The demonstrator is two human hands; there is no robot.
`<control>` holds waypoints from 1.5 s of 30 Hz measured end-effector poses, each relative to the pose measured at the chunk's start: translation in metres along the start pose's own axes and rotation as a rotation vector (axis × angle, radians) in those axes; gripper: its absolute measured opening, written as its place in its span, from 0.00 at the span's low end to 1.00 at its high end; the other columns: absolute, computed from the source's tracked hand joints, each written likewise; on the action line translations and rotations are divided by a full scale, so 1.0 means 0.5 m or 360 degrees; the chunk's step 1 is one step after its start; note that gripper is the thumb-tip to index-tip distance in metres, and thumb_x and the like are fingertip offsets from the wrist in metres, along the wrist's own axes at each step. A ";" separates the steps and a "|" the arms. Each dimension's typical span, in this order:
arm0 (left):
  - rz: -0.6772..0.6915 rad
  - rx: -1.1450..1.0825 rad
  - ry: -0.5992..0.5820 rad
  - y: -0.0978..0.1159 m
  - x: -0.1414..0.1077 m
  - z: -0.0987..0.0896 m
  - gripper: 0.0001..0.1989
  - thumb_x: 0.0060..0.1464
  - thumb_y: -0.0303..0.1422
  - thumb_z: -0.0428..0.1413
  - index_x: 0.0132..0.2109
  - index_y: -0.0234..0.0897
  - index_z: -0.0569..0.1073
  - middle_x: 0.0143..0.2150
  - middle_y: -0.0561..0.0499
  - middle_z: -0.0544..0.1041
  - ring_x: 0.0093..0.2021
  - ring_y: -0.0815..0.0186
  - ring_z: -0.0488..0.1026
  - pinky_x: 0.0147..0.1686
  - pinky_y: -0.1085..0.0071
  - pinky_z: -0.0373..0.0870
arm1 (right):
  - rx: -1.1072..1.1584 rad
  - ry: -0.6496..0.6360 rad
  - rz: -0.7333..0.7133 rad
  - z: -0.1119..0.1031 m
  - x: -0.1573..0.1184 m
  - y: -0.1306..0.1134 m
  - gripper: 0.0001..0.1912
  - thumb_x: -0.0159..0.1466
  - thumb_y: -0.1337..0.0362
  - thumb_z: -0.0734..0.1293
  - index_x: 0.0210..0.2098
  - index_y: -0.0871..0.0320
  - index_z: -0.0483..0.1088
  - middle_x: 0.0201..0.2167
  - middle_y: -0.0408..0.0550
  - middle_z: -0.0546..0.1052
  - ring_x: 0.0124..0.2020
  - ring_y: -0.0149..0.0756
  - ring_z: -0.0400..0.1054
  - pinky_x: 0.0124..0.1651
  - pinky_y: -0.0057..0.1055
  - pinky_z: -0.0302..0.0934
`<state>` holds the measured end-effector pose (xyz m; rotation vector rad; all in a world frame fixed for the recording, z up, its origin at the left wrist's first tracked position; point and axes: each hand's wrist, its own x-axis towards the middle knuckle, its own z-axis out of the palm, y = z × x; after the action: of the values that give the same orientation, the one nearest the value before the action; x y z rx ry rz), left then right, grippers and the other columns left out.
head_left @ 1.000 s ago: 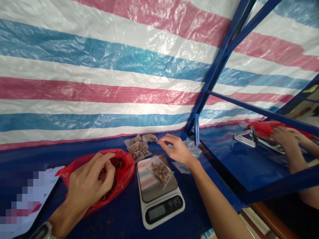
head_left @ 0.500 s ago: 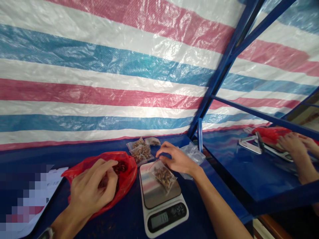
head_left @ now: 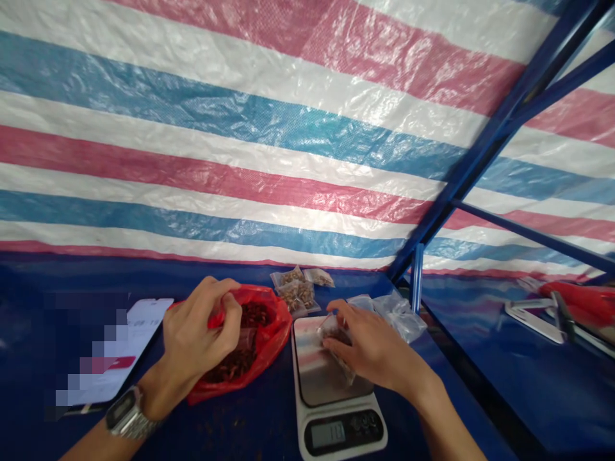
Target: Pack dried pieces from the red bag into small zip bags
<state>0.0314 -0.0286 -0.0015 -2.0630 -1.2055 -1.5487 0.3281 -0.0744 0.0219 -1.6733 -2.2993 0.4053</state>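
- The LCD display [head_left: 327,435] of the digital kitchen scale [head_left: 339,442] showed digits, the first apparently a 1; the rest were too blurred to read.
- The wristwatch [head_left: 121,410] had a digital face, its figures too small to make out.
- The sheet of paper [head_left: 144,323] was pixelated and unreadable.

Striped tarp [head_left: 240,128] hung behind blue bench [head_left: 269,435]; blue steel frame [head_left: 500,141] at right; mirror [head_left: 504,358] below frame; paper sheet [head_left: 144,326] lying on bench, partly pixelated.
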 end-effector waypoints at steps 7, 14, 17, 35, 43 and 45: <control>-0.0074 -0.0067 0.0135 -0.021 0.009 0.004 0.12 0.57 0.20 0.54 0.46 0.40 0.73 0.30 0.58 0.74 0.23 0.74 0.69 0.25 0.77 0.64 | 0.0363 0.0269 -0.0208 0.011 0.024 -0.007 0.20 0.72 0.57 0.66 0.62 0.47 0.68 0.53 0.48 0.79 0.49 0.42 0.76 0.53 0.38 0.68; -0.0071 -0.0114 0.0253 -0.036 0.016 0.004 0.12 0.57 0.20 0.53 0.44 0.39 0.72 0.33 0.57 0.76 0.25 0.73 0.70 0.27 0.77 0.66 | 0.0277 0.0169 -0.0586 0.032 0.103 -0.111 0.24 0.74 0.62 0.63 0.68 0.47 0.65 0.63 0.51 0.75 0.63 0.46 0.69 0.66 0.47 0.63; -0.0058 -0.0114 0.0282 -0.038 0.020 0.002 0.12 0.57 0.19 0.52 0.43 0.39 0.71 0.33 0.56 0.78 0.25 0.73 0.72 0.26 0.77 0.65 | 0.0084 0.0024 -0.0692 0.040 0.145 -0.138 0.28 0.72 0.63 0.65 0.70 0.53 0.64 0.62 0.56 0.76 0.63 0.51 0.69 0.66 0.52 0.63; -0.0055 -0.0011 0.0261 -0.048 0.004 0.013 0.10 0.57 0.22 0.51 0.42 0.40 0.73 0.32 0.54 0.77 0.25 0.70 0.73 0.28 0.75 0.68 | -0.0466 -0.0043 -0.0670 0.071 0.204 -0.157 0.31 0.65 0.71 0.69 0.67 0.54 0.67 0.60 0.57 0.78 0.60 0.53 0.72 0.65 0.53 0.59; -0.0040 -0.0005 0.0253 -0.051 0.001 0.015 0.11 0.57 0.22 0.51 0.43 0.40 0.73 0.34 0.54 0.79 0.25 0.70 0.74 0.28 0.74 0.68 | -0.0279 -0.0013 -0.0626 0.075 0.208 -0.139 0.33 0.64 0.72 0.68 0.67 0.53 0.66 0.62 0.53 0.77 0.62 0.50 0.70 0.67 0.51 0.58; -0.0047 0.0005 0.0245 -0.052 -0.001 0.017 0.10 0.58 0.22 0.51 0.43 0.40 0.73 0.33 0.54 0.78 0.25 0.70 0.74 0.27 0.74 0.68 | -0.0137 0.0008 -0.0601 0.078 0.202 -0.131 0.32 0.63 0.71 0.69 0.67 0.52 0.67 0.63 0.52 0.76 0.63 0.50 0.69 0.68 0.51 0.58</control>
<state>0.0169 -0.0073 -0.0114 -1.8928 -1.1857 -1.6835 0.2260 0.0000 0.0159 -1.2274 -2.5852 0.2227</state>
